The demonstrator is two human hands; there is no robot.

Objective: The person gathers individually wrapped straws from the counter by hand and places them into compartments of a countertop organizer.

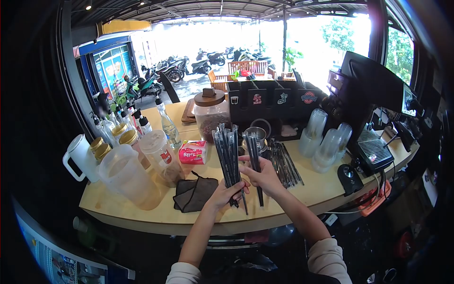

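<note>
My left hand (228, 193) is closed around a thick bundle of wrapped black straws (227, 154), held upright over the front of the counter. Just to its right, my right hand (260, 174) grips a smaller bunch of black straws (254, 150), also upright. The two bunches stand close together but apart at their tops. More wrapped straws (286, 164) lie in a pile on the counter, right of my right hand. A folded dark cloth (194, 193) lies left of my left hand.
On the wooden counter (118, 208) stand a plastic pitcher (127, 177), a lidded tub (163, 158), a pink tissue pack (193, 152) and a glass jar (211, 118). Stacked clear cups (313, 135) and a coffee machine (373, 149) are at the right. Pump bottles line the left.
</note>
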